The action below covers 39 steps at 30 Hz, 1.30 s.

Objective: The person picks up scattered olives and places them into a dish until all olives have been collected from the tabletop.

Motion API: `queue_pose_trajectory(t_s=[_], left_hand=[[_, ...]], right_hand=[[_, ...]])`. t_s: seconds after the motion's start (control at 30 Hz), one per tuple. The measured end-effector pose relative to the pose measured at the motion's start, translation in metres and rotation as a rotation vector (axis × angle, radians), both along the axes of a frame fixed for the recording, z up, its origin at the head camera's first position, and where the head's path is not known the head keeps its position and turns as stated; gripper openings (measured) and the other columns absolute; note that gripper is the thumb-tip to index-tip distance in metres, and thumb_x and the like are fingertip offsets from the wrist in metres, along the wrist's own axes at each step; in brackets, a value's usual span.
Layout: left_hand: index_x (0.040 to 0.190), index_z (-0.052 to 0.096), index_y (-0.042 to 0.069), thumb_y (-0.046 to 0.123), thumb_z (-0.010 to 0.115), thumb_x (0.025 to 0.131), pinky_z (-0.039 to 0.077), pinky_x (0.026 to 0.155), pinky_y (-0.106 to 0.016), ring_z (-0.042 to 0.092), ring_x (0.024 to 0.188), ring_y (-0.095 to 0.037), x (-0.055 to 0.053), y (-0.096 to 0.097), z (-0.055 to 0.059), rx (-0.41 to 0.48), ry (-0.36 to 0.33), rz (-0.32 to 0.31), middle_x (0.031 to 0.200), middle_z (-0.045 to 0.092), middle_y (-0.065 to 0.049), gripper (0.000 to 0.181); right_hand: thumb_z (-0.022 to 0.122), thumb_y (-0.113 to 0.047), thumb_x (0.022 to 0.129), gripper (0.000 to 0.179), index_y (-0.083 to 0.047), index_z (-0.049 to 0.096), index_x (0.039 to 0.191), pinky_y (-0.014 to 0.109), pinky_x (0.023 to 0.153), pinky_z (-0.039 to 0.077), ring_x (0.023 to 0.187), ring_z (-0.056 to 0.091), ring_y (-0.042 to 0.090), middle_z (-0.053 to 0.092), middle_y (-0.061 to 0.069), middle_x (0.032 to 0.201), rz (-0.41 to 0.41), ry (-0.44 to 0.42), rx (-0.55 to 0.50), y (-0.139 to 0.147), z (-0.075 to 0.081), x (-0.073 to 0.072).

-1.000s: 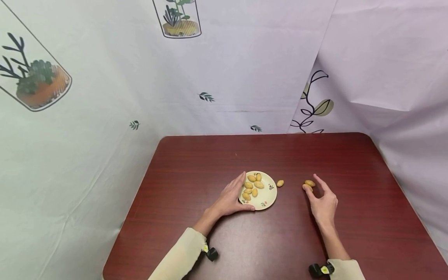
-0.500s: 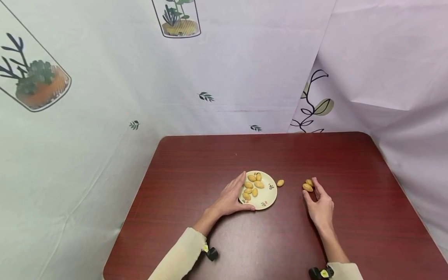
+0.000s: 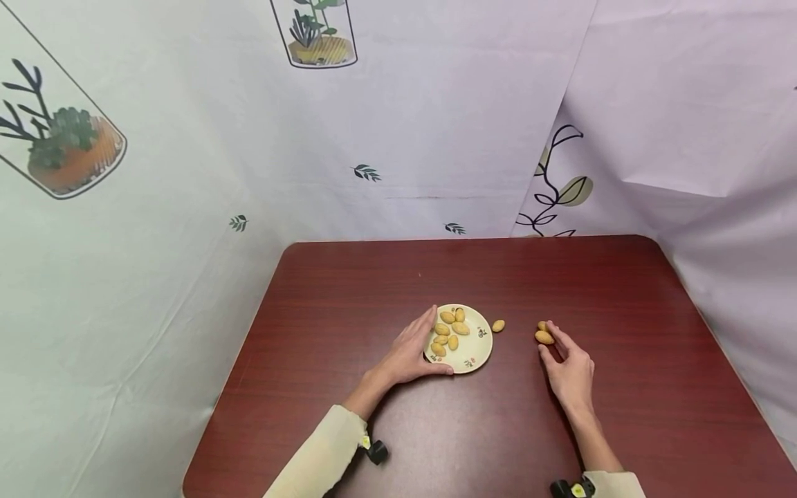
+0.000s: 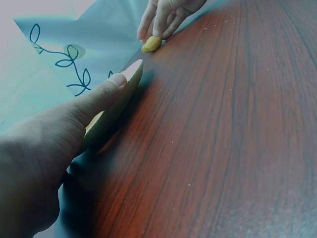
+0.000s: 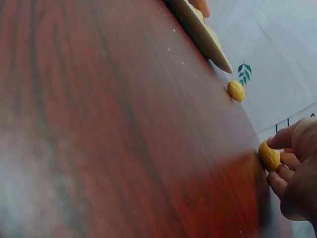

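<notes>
My left hand [image 3: 407, 349] holds a small cream plate [image 3: 476, 346] with a flower pattern, fingers along its left rim and thumb along its front rim. Several yellow oval fruit-like pieces [image 3: 461, 328] lie on the plate, mostly on its left half. To the right of the plate, my right hand [image 3: 571, 373] is at two more yellow oval pieces [image 3: 544, 337] on the table, its fingertips against them and its thumb just in front. In the right wrist view, the thumb overlaps one piece [image 5: 269, 156]. Another single piece [image 3: 499, 326] sits between plate and right hand.
The dark red wooden table [image 3: 349, 290] has rounded far corners. Pale fabric with plant prints [image 3: 405, 138] hangs behind it and along both sides. Each wrist wears a small black camera [image 3: 377, 452].
My right hand has moved slightly left and lowered its fingers; the two pieces beside it have shifted a little left and toward me. The left hand and plate have stayed put.
</notes>
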<state>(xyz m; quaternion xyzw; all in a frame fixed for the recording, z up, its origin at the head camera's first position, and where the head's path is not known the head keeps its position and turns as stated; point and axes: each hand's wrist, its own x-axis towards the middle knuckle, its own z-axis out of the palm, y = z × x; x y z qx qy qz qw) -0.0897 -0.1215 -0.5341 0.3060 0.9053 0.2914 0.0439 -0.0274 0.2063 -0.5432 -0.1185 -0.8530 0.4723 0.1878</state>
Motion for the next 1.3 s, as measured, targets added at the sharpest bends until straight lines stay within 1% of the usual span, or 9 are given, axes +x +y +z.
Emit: queue_pose_trajectory(t_s=[0.07,0.13,0.2,0.27,0.47,0.53,0.87,1.07,1.3], left_hand=[[0.169,0.012,-0.002,0.056,0.09,0.08,0.027,0.126,-0.054,0.023,0.16,-0.031,0.0001,-0.0002,-0.0001,-0.001,0.0,0.0,0.176,0.019,-0.017,0.132],[0.169,0.011,-0.002,0.057,0.09,0.08,0.026,0.127,-0.053,0.022,0.161,-0.031,0.0,-0.0001,-0.0004,-0.003,-0.003,0.001,0.176,0.018,-0.017,0.132],[0.169,0.011,-0.002,0.057,0.09,0.08,0.027,0.127,-0.053,0.022,0.161,-0.03,-0.0003,0.0,-0.0011,-0.005,-0.003,0.003,0.176,0.018,-0.017,0.133],[0.169,0.011,-0.002,0.057,0.09,0.08,0.027,0.127,-0.053,0.022,0.161,-0.03,-0.0005,0.0,-0.0018,-0.007,-0.005,0.005,0.176,0.017,-0.016,0.133],[0.169,0.011,-0.001,0.057,0.09,0.08,0.027,0.127,-0.053,0.022,0.161,-0.03,-0.0007,-0.0002,-0.0025,-0.003,-0.002,0.004,0.177,0.017,-0.016,0.133],[0.169,0.011,-0.001,0.057,0.09,0.08,0.027,0.127,-0.053,0.022,0.161,-0.03,-0.0009,-0.0003,-0.0023,-0.001,0.002,0.003,0.176,0.017,-0.016,0.133],[0.169,0.011,-0.001,0.057,0.09,0.08,0.027,0.127,-0.052,0.022,0.161,-0.029,-0.0009,0.0001,-0.0031,-0.005,0.005,0.003,0.176,0.017,-0.016,0.132],[0.169,0.011,-0.001,0.056,0.09,0.08,0.028,0.126,-0.054,0.023,0.16,-0.031,-0.0004,-0.0001,-0.0037,0.003,0.008,0.002,0.176,0.018,-0.016,0.132],[0.169,0.011,0.0,0.056,0.09,0.08,0.027,0.126,-0.054,0.023,0.16,-0.03,-0.0007,-0.0007,-0.0037,0.003,0.004,0.004,0.176,0.018,-0.016,0.132]], right_hand=[[0.082,0.007,0.088,0.051,-0.003,0.072,0.137,0.0,0.098,0.037,0.122,0.059,-0.007,0.07,0.016,0.134,0.008,0.035,-0.009,-0.0005,-0.0013,-0.0003],[0.082,0.01,0.086,0.049,-0.002,0.074,0.134,-0.002,0.093,0.038,0.114,0.053,-0.02,0.072,0.018,0.13,0.016,0.078,-0.016,-0.0011,-0.0024,-0.0008],[0.083,0.012,0.085,0.048,0.0,0.075,0.131,-0.002,0.092,0.039,0.11,0.05,-0.026,0.073,0.019,0.127,0.017,0.113,-0.016,-0.0015,-0.0038,-0.0012],[0.082,0.014,0.084,0.046,0.001,0.076,0.128,-0.001,0.09,0.042,0.108,0.052,-0.026,0.074,0.019,0.126,0.015,0.133,-0.02,-0.0018,-0.0044,-0.0013],[0.08,0.016,0.086,0.04,0.002,0.078,0.123,0.008,0.085,0.052,0.103,0.065,-0.012,0.075,0.019,0.124,0.038,0.156,-0.086,0.0007,-0.0052,-0.0001],[0.079,0.016,0.086,0.038,0.002,0.079,0.121,0.01,0.084,0.053,0.102,0.066,-0.011,0.076,0.018,0.123,0.043,0.156,-0.099,0.002,-0.0053,0.0003],[0.083,0.011,0.086,0.024,0.001,0.082,0.108,0.002,0.075,0.049,0.087,0.062,-0.022,0.079,0.018,0.105,-0.005,0.142,-0.007,0.0034,-0.0046,0.0028],[0.084,0.011,0.083,0.024,-0.001,0.083,0.104,0.001,0.074,0.048,0.083,0.064,-0.019,0.08,0.016,0.097,0.017,0.149,0.01,0.0033,-0.0044,0.0051],[0.085,0.011,0.083,0.027,-0.001,0.082,0.108,0.003,0.073,0.05,0.083,0.067,-0.014,0.081,0.016,0.099,0.052,0.128,0.033,0.005,-0.0034,0.0045]])
